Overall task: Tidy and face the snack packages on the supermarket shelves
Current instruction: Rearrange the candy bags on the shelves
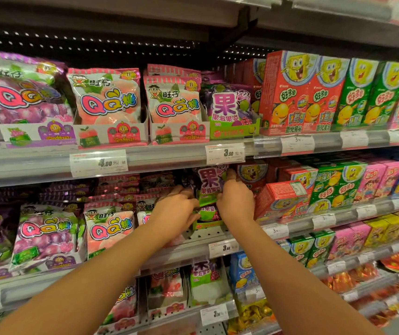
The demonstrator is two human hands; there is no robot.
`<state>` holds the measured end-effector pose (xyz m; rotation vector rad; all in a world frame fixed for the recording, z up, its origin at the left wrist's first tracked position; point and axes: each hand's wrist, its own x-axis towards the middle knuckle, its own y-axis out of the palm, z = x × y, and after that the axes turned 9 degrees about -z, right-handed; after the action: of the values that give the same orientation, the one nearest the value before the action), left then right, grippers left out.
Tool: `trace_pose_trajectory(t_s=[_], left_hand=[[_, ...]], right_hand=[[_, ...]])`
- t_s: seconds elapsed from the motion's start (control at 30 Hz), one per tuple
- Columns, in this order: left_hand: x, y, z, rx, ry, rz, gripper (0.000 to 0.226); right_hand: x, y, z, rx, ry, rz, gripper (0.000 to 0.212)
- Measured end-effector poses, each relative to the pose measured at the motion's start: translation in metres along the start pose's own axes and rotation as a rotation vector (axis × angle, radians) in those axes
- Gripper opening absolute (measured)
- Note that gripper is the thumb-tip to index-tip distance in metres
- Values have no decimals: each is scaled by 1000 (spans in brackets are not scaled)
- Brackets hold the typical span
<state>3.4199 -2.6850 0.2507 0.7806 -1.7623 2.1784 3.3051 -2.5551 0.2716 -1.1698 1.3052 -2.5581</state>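
Both hands reach into the middle shelf (297,224). The left hand (177,210) and right hand (236,201) pinch the side edges of a purple-green gummy pouch (208,187) (upright, facing out), set back from the shelf's front edge, beside red boxes (279,201).

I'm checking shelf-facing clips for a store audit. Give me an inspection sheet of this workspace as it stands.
Surface: grey shelf tiers with price tags, densely stocked.
Job's things: purple grape pouch standing upright on the second tier, in a green display tray.
Clutter: red box beside the pouch lies tilted on its row.
Grippers: left hand grips the pouch stack's left edge; right hand grips its right edge.
Cables: nothing seen.
Surroundings: pink peach candy bags and red and green cartoon boxes on the tier above.
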Motion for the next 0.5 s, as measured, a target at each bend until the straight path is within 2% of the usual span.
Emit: trace_pose_trajectory(t_s=[0.17, 0.3, 0.5], left_hand=[[22, -8, 3, -128, 19, 192, 46], [36, -6, 4, -127, 12, 210, 27], [42, -4, -3, -77, -30, 243, 22]], right_hand=[[-2, -5, -1, 34, 16, -18, 50], [-4, -8, 0, 76, 38, -20, 42], [-8, -5, 1, 117, 61, -64, 37]])
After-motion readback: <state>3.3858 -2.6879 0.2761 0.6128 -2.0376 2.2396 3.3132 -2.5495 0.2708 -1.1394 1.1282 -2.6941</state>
